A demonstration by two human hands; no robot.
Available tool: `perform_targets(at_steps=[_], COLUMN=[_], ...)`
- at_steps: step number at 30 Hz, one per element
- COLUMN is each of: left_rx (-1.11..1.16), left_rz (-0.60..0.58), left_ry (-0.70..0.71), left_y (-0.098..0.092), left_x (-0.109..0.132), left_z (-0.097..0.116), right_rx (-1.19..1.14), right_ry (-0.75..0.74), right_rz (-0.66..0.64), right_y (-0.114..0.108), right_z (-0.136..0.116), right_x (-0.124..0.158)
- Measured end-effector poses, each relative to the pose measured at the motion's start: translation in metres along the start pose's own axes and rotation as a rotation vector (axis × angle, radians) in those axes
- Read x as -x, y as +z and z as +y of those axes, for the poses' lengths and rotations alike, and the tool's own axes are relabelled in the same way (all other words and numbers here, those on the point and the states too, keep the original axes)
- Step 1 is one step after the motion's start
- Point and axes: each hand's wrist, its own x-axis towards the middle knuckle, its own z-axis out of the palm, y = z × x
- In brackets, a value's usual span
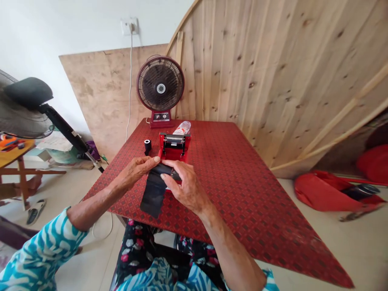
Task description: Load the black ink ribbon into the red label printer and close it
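Observation:
My left hand [138, 169] and my right hand [184, 186] pinch a wide strip of black plastic film [154, 192] between them, over the red patterned table [242, 190]. The strip hangs toward me from a fold under my fingers. Just beyond my hands stands a small red metal roller device [175, 141] with a steel roller in its frame. My hands hide its front part. A short black roll [147, 146] stands upright to its left, and a plastic bottle [182, 127] lies behind it.
A red table fan [160, 84] stands at the table's far edge, with its cord running up to a wall socket [129, 26]. Curved wooden panelling [273, 72] rises behind and right. Red cloth [321, 192] lies on the floor at right; a standing fan [21, 107] and yellow stool [13, 153] are at left.

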Motion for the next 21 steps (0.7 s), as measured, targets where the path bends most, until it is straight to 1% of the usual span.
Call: perform_targets(at_steps=[2, 4, 6, 7, 8, 9, 10, 11, 12, 14, 16, 18, 21], left_rx=[-0.062, -0.115, -0.110, -0.080, -0.030, 0.023, 0.094, 0.185, 0.278, 0.459, 0.553, 0.581, 0.515], left_rz=[0.053, 0.186, 0.275, 0.203, 0.079, -0.112, -0.228, -0.254, -0.217, -0.056, 0.044, 0.147, 0.297], left_ry=[0.065, 0.158, 0.223, 0.208, 0.172, 0.097, 0.032, -0.001, -0.004, 0.049, 0.116, 0.142, 0.081], left_y=[-0.003, -0.008, -0.009, -0.006, -0.001, 0.007, 0.018, 0.030, 0.043, 0.067, 0.085, 0.093, 0.090], left_x=[0.002, 0.010, 0.026, 0.035, 0.043, 0.050, 0.055, 0.057, 0.057, 0.053, 0.050, 0.051, 0.060], left_z=[0.002, 0.004, 0.006, 0.005, 0.002, -0.002, -0.008, -0.014, -0.020, -0.030, -0.034, -0.035, -0.041], right_rx=[-0.008, -0.062, -0.137, -0.181, -0.233, -0.294, -0.363, -0.434, -0.500, -0.593, -0.663, -0.724, -0.833], right_ry=[0.024, 0.076, 0.153, 0.193, 0.228, 0.257, 0.280, 0.301, 0.320, 0.357, 0.394, 0.399, 0.362], right_rz=[0.029, 0.137, 0.267, 0.318, 0.355, 0.379, 0.400, 0.422, 0.444, 0.489, 0.502, 0.496, 0.498], right_y=[0.003, 0.006, 0.008, 0.010, 0.012, 0.014, 0.017, 0.021, 0.025, 0.032, 0.037, 0.040, 0.043], right_z=[0.005, 0.013, 0.020, 0.022, 0.024, 0.024, 0.023, 0.021, 0.018, 0.008, -0.004, -0.016, -0.034], right_x=[-0.001, -0.003, -0.006, -0.008, -0.011, -0.012, -0.013, -0.014, -0.013, -0.008, 0.000, 0.008, 0.016])
